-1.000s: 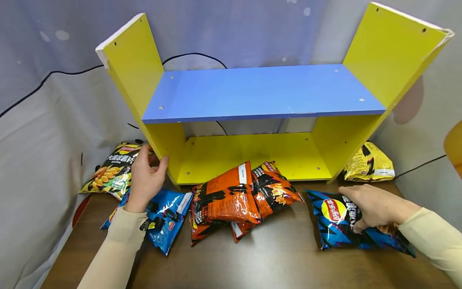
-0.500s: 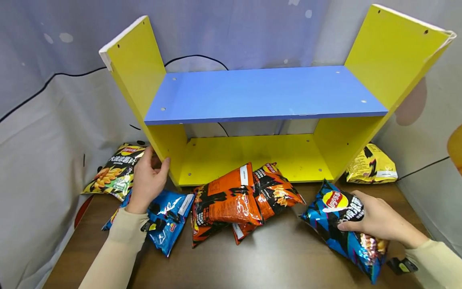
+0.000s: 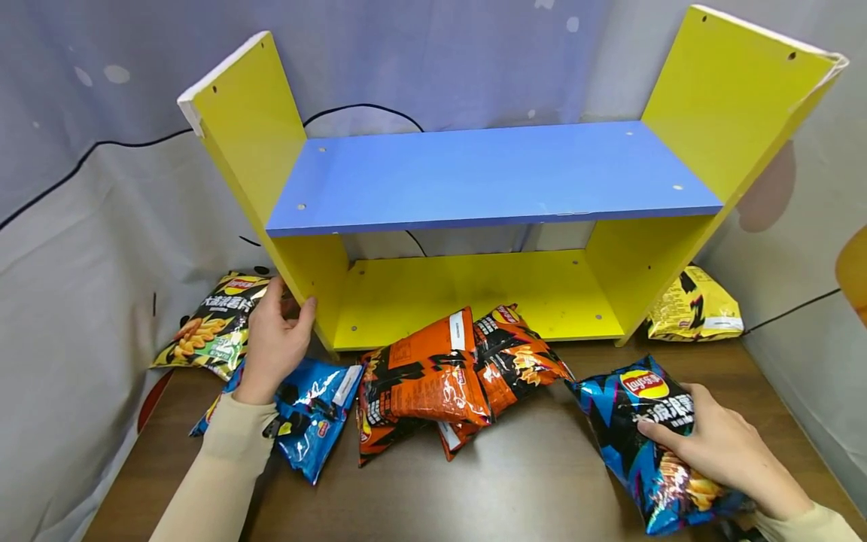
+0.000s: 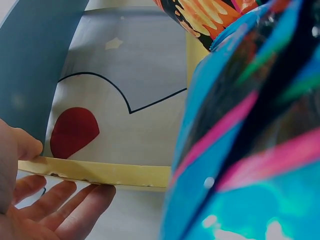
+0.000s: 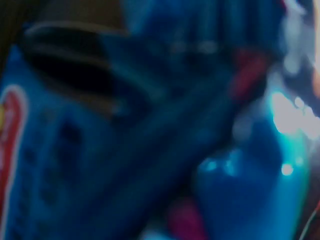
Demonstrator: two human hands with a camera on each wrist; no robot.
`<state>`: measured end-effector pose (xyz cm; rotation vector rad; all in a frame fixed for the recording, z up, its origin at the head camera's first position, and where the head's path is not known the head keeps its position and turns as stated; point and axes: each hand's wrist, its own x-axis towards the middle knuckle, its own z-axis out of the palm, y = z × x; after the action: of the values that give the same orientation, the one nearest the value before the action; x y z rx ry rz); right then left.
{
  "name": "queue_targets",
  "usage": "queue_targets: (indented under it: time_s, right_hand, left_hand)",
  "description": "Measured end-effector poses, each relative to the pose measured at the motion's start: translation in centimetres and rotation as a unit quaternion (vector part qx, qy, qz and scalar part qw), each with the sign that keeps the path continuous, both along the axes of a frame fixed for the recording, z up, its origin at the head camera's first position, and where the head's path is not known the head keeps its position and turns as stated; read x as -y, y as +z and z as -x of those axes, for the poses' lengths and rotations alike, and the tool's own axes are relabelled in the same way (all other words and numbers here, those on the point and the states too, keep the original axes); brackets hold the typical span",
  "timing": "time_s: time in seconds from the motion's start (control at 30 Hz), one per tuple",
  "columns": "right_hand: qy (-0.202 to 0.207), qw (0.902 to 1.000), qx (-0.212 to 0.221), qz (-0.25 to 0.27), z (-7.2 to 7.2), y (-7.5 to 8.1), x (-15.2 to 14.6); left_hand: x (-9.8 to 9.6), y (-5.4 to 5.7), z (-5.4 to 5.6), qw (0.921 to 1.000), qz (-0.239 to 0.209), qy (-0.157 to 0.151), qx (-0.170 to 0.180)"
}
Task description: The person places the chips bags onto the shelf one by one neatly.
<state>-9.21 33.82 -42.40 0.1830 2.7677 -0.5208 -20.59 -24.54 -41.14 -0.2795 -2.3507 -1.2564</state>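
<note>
My left hand (image 3: pixel 274 350) grips the front edge of the yellow left side panel (image 3: pixel 298 290) of a shelf. In the left wrist view its thumb lies on one face of the panel edge (image 4: pixel 120 173) and the fingers on the other. On the right, my right hand (image 3: pixel 725 448) holds a blue bag of chips (image 3: pixel 630 452), thumb across its front and the other fingers behind it. The bag is tilted, its logo end toward the shelf. A blurred blue bag surface (image 5: pixel 145 130) fills the right wrist view.
Two orange chip bags (image 3: pixel 423 376) lie overlapping before the shelf's yellow bottom board (image 3: pixel 467 282). Blue bags (image 3: pixel 314 414) lie beside my left forearm. A black-and-yellow bag (image 3: pixel 210 324) stands left of the shelf, a yellow bag (image 3: pixel 698 305) right. A blue board (image 3: pixel 494 177) spans the shelf.
My right hand has picked up the blue chip bag, turned it and drawn it toward me, its logo end dipping in the last half second. The left hand keeps its grip on the panel.
</note>
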Motion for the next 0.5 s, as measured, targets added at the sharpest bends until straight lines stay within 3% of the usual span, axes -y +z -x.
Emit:
queue_targets:
  time_s: [0.3, 0.5]
  right_hand:
    - [-0.064, 0.9967, 0.049, -0.004, -0.1, -2.6, -1.4]
    - [-0.093, 0.9953, 0.022, -0.013, -0.1, -3.4, -0.3]
  left_hand:
    - [0.0, -0.2, 0.0, 1.0, 0.003, 0.004, -0.002]
    - [0.0, -0.1, 0.2, 1.0, 0.005, 0.002, -0.006]
